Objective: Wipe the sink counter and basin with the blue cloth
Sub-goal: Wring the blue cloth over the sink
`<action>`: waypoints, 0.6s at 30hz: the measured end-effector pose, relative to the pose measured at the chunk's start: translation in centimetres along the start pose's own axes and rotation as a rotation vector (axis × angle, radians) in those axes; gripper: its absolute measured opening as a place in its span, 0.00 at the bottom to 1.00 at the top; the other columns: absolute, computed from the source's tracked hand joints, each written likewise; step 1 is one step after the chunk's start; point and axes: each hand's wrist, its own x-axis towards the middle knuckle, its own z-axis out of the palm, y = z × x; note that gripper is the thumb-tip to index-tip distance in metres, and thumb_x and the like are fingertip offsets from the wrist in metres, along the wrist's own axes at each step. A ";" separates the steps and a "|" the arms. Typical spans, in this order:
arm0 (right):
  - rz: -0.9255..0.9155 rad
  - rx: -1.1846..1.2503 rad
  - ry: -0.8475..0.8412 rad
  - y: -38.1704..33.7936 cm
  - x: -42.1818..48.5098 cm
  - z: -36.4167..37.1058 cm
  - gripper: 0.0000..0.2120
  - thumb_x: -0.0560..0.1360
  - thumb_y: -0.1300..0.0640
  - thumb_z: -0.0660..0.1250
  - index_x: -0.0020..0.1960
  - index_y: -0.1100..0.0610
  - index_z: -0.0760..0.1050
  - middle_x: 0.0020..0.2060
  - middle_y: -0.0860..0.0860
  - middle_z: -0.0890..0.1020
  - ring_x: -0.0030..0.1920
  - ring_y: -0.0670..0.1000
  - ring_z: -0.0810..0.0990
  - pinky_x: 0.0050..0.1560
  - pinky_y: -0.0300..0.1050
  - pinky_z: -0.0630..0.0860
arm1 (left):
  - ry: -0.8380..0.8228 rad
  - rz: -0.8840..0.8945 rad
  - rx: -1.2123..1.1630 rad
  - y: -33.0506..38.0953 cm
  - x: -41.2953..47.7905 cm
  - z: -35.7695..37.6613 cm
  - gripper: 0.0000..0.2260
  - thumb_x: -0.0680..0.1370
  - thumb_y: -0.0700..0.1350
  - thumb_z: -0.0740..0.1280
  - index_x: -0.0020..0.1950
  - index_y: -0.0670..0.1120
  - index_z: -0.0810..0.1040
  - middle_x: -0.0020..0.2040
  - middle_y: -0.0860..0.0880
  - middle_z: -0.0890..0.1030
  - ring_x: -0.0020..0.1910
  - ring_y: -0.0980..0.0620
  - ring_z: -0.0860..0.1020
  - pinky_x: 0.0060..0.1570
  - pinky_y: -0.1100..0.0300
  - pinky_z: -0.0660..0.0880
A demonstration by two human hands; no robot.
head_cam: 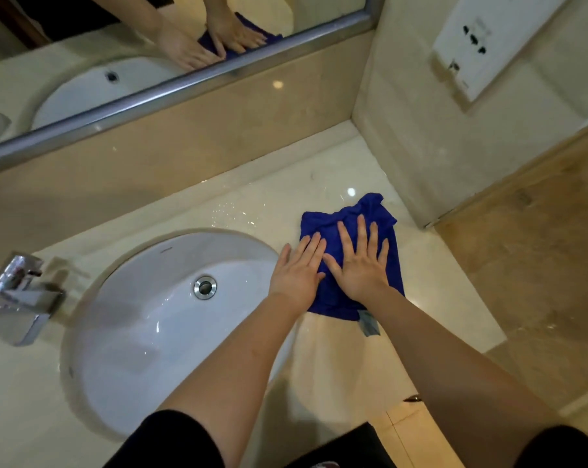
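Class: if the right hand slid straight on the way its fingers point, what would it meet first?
Right hand, pushing the cloth, would probably meet the back wall near the corner.

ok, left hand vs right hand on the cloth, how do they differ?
Right hand lies wholly on the cloth; left hand has only its fingers on the cloth's edge, its palm over the counter by the basin. Right hand's fingers are spread; left hand's are close together. Both are flat, palms down, fingers straight, side by side.
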 end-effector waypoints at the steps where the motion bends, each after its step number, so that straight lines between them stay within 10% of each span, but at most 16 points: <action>1: -0.009 -0.001 0.006 0.1 1.0 -0.5 0.35 0.78 0.32 0.41 0.76 0.44 0.29 0.75 0.53 0.29 0.75 0.57 0.29 0.74 0.62 0.35 | -0.006 -0.006 0.002 -0.2 1.0 -0.5 0.27 0.84 0.54 0.47 0.78 0.49 0.38 0.79 0.52 0.39 0.77 0.54 0.40 0.74 0.51 0.38; 18: -0.156 -0.018 0.074 0.6 13.9 -6.6 0.35 0.78 0.33 0.48 0.78 0.44 0.37 0.77 0.52 0.34 0.77 0.57 0.33 0.74 0.61 0.36 | -0.057 -0.027 -0.015 -3.5 12.1 -6.8 0.29 0.83 0.54 0.53 0.79 0.51 0.41 0.79 0.54 0.41 0.78 0.54 0.43 0.75 0.49 0.41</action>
